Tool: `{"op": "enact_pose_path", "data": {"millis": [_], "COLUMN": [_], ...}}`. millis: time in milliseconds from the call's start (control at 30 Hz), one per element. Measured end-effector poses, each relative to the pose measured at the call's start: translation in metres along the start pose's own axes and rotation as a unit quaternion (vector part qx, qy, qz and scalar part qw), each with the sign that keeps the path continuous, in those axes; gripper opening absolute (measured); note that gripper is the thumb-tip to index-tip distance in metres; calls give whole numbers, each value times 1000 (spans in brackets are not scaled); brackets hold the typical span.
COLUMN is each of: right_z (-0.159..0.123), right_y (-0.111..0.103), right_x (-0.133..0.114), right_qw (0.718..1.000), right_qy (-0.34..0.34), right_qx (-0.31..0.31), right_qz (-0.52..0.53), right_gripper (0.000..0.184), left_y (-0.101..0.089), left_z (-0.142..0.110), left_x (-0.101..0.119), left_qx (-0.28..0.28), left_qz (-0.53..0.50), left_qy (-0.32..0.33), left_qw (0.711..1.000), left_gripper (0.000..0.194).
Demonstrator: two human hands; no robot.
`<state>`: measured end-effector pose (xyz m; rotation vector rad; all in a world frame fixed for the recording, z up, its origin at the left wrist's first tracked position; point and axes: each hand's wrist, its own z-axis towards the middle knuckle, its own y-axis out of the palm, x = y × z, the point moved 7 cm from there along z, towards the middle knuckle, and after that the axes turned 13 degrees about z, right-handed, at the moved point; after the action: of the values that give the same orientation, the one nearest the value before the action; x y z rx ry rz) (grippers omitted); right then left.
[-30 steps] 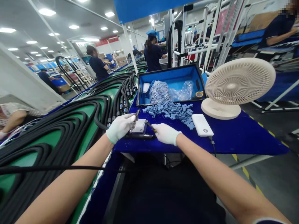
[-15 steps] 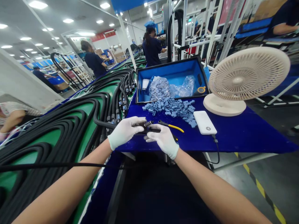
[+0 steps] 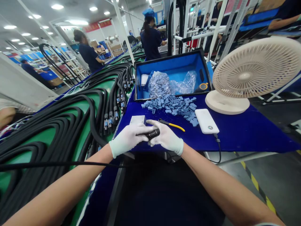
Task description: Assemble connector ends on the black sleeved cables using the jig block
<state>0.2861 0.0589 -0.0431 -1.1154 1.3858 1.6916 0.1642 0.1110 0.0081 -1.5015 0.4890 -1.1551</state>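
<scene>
Overhead, ceiling lights glow beyond a blue table bearing a fan.

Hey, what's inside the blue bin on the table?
Inside the blue bin, I see a clear bag of blue pieces, crumpled clear plastic, a white item and a yellow-and-black item. Anything beneath the bag and plastic is covered.

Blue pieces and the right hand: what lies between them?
In the head view, a yellow-handled tool lies between the right hand and the blue pieces.
</scene>
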Motion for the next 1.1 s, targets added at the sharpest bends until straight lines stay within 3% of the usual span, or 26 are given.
{"op": "enact_pose_path", "data": {"millis": [100, 167, 233, 300, 367, 400, 433, 467, 567, 600, 633, 667, 700, 733, 800, 933, 1100], "right_z": [1, 3, 2, -2, -9, -13, -14, -11, 12, 27, 46, 66, 84, 100, 125, 146, 137], "right_y": [-6, -10, -13, -13, -13, -11, -7, 1, 19, 13, -2, -24, -46, -62, -79, -81, -89], "right_x": [-3, -2, -1, -3, -7, -9, -10, -9, -3, -4, -9, -17, -21, -22, -20, -10, -7], "right_qw": [999, 999, 998, 997, 992, 990, 990, 993, 974, 959, 943, 911, 860, 809, 750, 740, 741], "right_qy": [-21, -16, -10, -25, -64, -82, -89, -82, -39, -34, -42, -41, -5, 41, 94, 90, 77], "right_qx": [27, 44, 54, 68, 105, 117, 106, 63, -124, -134, -85, 18, 107, 157, 191, 174, 167], "right_qz": [-29, -7, 28, 29, 9, -5, -25, -50, -184, -245, -320, -411, -499, -564, -626, -643, -646], "right_gripper": [87, 87, 80, 64, 51, 50, 50, 51, 41, 38, 37, 40, 45, 52, 53, 30, 32], "left_y": [3, 2, -5, -10, -3, 3, 10, 14, 11, 5, -3, -13, -24, -35, -56, -75, -68], "left_z": [9, 13, 8, -9, -30, -40, -50, -58, -71, -70, -68, -63, -58, -51, -36, -1, 19], "left_x": [-21, -24, -20, -11, -8, -10, -15, -22, -48, -56, -64, -69, -74, -77, -81, -89, -104], "left_qx": [7, 27, 87, 148, 161, 159, 167, 194, 325, 357, 374, 386, 397, 408, 430, 429, 380], "left_qz": [-112, -111, -52, 7, -22, -90, -191, -308, -577, -605, -607, -589, -557, -518, -444, -370, -356], "left_qy": [-111, -150, -177, -191, -215, -233, -251, -266, -260, -251, -246, -242, -235, -227, -204, -152, -133], "left_qw": [988, 982, 979, 970, 963, 955, 934, 893, 703, 665, 656, 668, 691, 717, 759, 810, 844], "left_gripper": [98, 105, 92, 63, 35, 29, 30, 33, 28, 24, 22, 21, 22, 22, 23, 22, 21]}}
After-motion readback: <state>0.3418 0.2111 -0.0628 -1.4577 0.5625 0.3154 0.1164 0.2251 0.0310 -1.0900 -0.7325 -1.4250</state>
